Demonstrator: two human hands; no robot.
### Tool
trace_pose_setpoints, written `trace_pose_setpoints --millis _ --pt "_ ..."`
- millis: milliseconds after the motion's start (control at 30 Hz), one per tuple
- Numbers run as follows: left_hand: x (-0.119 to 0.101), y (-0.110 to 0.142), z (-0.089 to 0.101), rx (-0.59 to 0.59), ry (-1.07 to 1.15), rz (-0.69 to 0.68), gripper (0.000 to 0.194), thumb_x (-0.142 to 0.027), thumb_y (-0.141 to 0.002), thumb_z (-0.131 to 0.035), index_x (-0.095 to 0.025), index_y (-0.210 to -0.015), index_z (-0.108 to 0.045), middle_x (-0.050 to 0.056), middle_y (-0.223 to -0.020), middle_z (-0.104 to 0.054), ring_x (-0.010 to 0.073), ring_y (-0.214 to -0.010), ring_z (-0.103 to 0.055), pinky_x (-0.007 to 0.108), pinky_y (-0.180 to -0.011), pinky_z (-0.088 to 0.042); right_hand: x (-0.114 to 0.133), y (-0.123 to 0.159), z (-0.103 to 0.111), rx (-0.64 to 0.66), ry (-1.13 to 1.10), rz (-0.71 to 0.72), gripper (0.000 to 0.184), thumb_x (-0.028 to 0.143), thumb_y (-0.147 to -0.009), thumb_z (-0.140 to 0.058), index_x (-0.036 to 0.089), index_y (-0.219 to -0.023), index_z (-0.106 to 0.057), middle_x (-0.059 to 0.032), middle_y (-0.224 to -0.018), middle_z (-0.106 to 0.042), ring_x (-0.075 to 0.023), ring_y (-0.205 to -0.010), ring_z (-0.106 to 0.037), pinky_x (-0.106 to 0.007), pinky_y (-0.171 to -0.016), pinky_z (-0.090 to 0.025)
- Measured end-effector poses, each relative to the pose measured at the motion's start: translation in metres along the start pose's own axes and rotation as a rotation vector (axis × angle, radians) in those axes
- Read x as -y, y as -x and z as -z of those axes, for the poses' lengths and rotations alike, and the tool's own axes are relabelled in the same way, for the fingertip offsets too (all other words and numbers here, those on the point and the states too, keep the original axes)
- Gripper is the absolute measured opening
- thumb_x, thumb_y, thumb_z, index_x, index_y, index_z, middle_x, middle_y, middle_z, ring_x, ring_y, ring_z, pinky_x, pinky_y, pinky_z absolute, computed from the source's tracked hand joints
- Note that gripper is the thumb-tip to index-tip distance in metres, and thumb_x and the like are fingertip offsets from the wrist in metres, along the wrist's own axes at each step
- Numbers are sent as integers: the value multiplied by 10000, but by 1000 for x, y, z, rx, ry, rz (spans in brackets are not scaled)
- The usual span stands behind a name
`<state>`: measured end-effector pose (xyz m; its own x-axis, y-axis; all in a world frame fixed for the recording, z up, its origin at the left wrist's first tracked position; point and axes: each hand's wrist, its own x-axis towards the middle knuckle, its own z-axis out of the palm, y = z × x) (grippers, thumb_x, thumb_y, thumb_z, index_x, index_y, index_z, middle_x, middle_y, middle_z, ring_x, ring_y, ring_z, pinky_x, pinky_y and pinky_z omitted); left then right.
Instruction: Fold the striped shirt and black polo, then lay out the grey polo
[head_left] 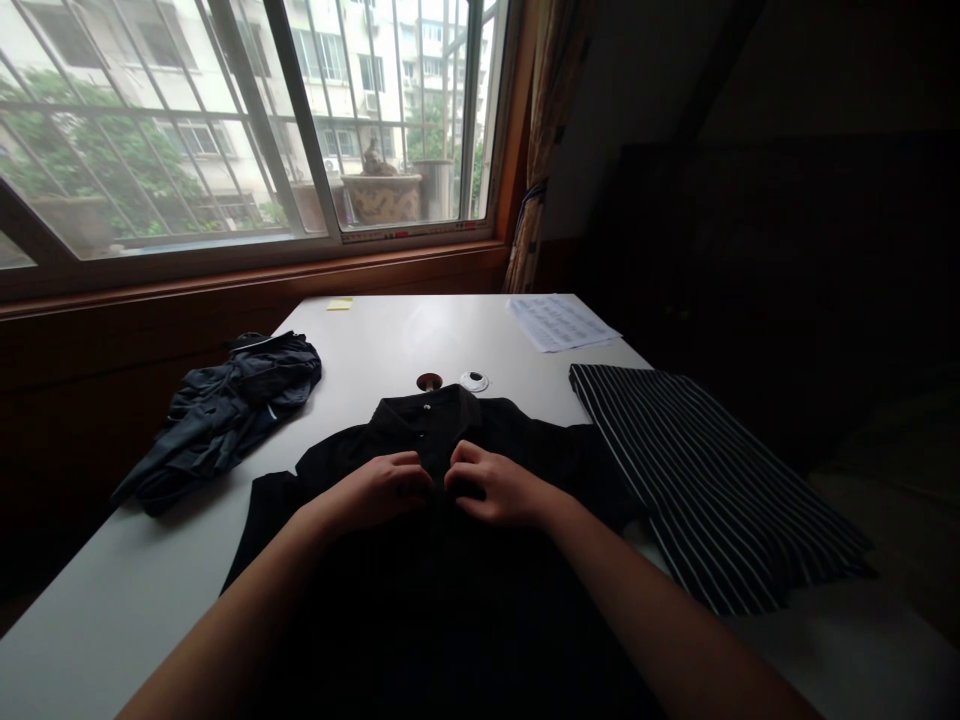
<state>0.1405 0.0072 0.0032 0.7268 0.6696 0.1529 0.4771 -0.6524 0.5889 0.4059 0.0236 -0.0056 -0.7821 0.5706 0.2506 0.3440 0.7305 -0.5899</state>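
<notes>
A black collared shirt lies spread on the white table, its collar toward the window and its front facing up. Over the left side of its button placket, my left hand has its fingers curled in and closed on the cloth. Just across the placket, my right hand is closed too, thumb and fingers pinching the fabric near the front opening. The two hands are a small gap apart. Small light buttons show below the collar. Dark cloth hides the exact spots that the fingertips grip.
A crumpled dark garment hangs partly over the left table edge. Black-and-white striped cloth lies folded at right. Toward the back of the white table are printed papers, a yellow note, a round hole and a white ring.
</notes>
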Motion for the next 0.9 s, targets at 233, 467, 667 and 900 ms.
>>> trace_pose_setpoints --millis 233,467,667,900 --pt "4 -1 -4 -26 -150 -63 243 -232 -941 -639 -325 -1141 -742 49 -1169 -622 199 -1043 -588 326 -902 -503 -10 0 -1 -48 -209 -10 200 55 -754 -694 199 -891 -673 -32 -1089 -539 -125 -853 -580 -248 -722 -529" --pt "-4 -6 -6 -1 -246 -89 197 -275 -993 -558 -270 -1090 -730 48 -1160 -656 188 -989 -578 325 -883 -503 -13 -1 -3 -63 -267 24 184 72 -777 -726 207 -902 -730 -44 -1106 -567 -140 -898 -598 -261 -750 -540" --pt "-4 -9 -12 4 -291 -127 215 -263 -1023 -493 -217 -1055 -701 63 -1086 -667 180 -945 -586 304 -834 -503 -17 0 0 -40 -151 0 150 127 -803 -756 212 -927 -755 -21 -960 -593 -123 -779 -589 -236 -671 -494" --pt "-7 -8 -14 -20 -178 -50 208 -241 -1029 -459 -224 -1112 -648 50 -1119 -629 149 -894 -617 271 -802 -510 -14 2 1 -52 -107 31 151 106 -862 -680 208 -951 -746 -19 -896 -649 -137 -769 -630 -247 -700 -495"
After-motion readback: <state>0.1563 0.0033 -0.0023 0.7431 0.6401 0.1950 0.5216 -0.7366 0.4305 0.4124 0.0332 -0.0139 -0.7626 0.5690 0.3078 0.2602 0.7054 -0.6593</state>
